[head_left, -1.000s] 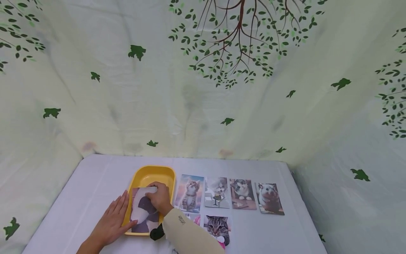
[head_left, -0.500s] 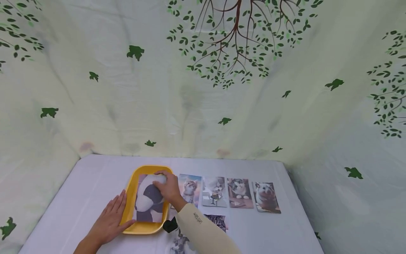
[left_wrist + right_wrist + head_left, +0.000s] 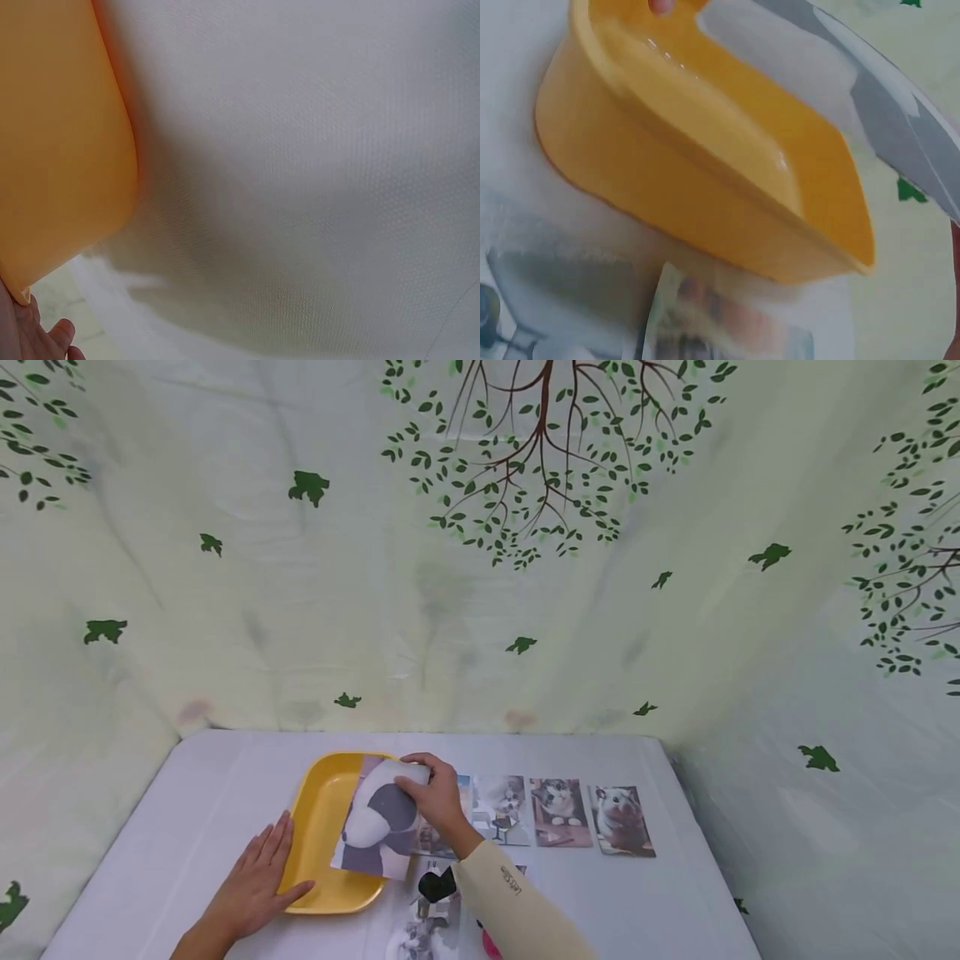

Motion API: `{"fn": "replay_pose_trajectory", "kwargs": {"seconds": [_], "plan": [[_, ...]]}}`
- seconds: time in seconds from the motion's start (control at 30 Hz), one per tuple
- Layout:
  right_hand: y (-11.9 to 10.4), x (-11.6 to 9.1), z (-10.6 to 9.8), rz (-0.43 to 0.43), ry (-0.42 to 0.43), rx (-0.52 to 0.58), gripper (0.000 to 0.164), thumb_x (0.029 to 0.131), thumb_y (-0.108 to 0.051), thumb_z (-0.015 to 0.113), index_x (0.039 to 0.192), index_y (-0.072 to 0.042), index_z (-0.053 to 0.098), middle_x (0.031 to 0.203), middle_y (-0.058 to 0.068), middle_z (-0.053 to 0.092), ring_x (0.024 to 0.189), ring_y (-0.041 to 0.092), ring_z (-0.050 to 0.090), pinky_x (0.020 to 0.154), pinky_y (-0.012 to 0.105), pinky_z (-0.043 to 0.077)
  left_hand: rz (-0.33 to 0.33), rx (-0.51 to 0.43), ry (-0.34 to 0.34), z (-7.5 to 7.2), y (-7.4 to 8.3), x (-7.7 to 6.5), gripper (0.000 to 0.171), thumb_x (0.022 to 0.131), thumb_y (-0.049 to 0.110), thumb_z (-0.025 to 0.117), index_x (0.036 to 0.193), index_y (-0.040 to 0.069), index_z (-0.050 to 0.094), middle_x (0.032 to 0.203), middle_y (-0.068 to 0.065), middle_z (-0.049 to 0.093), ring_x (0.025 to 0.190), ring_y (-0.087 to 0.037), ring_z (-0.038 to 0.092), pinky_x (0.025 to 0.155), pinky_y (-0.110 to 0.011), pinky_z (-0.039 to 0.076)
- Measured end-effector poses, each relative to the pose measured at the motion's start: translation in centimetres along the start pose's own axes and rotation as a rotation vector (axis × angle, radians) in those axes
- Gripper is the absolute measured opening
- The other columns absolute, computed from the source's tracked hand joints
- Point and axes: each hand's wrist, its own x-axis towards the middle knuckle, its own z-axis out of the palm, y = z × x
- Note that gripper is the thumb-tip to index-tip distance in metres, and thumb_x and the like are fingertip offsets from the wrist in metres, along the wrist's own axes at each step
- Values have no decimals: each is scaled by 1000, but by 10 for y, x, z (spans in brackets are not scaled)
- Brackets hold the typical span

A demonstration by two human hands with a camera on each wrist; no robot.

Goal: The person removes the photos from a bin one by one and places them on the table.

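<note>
My right hand (image 3: 442, 797) pinches the upper right corner of a picture card (image 3: 378, 822) showing a white-and-grey, panda-like animal. It holds the card tilted over the right side of a yellow tray (image 3: 315, 843), with the card's right part past the rim. In the right wrist view the same card (image 3: 802, 52) slants above the deep tray (image 3: 690, 195), whose visible inside is bare. My left hand (image 3: 251, 881) rests with straight fingers along the tray's left rim, thumb at the near corner. In the left wrist view its fingertips (image 3: 60, 334) show beside the tray's rim.
Right of the tray lies a row of picture cards: a grey-and-white one (image 3: 513, 810), a cat card (image 3: 558, 810) and a hamster-like card (image 3: 624, 820). Another card (image 3: 427, 935) lies nearer. The sleeve (image 3: 517, 902) covers more. A leaf-printed curtain (image 3: 420, 677) hangs behind the white table (image 3: 637, 910).
My right hand has lifted the panda-like card from inside the tray and carried it up and right, now partly past the rim. The left hand has stayed at the tray's left side.
</note>
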Motion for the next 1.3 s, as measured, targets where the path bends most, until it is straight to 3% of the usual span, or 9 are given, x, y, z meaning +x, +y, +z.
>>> {"fn": "replay_pose_trajectory", "kwargs": {"seconds": [0.27,0.6,0.73,0.87,1.13,1.3], "plan": [[11,-15,-47,0,-27,4,24,82,-8,76,106,-8,72,113,9,67,96,18,64,79,30,55,81,56,104,5,-3,2,106,84,48,67,151,-7,7,157,-23,17,135,1,-27,112,-23,-17],[-6,-51,-109,92,-70,-36,25,85,-3,71,110,-1,70,115,15,63,100,23,60,79,31,53,69,25,64,1,-2,0,109,84,45,68,151,-5,-1,160,-21,5,136,-2,-28,109,-22,-20],[3,-62,-134,110,-41,-51,25,84,-1,72,109,2,69,114,18,64,94,18,60,76,26,52,60,12,47,2,-2,0,108,85,46,66,151,-5,-2,160,-21,3,136,-2,-27,110,-24,-20],[14,-71,-159,117,-6,-69,27,82,2,72,108,5,69,115,19,64,98,17,59,78,22,50,64,10,54,5,-3,0,108,86,46,66,151,-5,-2,161,-19,-1,136,-2,-28,110,-25,-20],[64,-90,-208,191,85,-68,32,79,-2,76,110,3,69,118,16,64,99,14,61,78,22,51,57,-2,48,6,-3,1,107,86,45,66,151,-6,-1,161,-19,-2,137,-4,-27,110,-24,-21],[78,-105,-232,215,73,-105,33,78,-2,77,109,4,69,119,19,65,102,14,60,81,21,49,57,-3,49,6,-3,1,107,85,45,67,151,-6,-1,161,-18,-3,135,0,-28,108,-21,-22]]}}
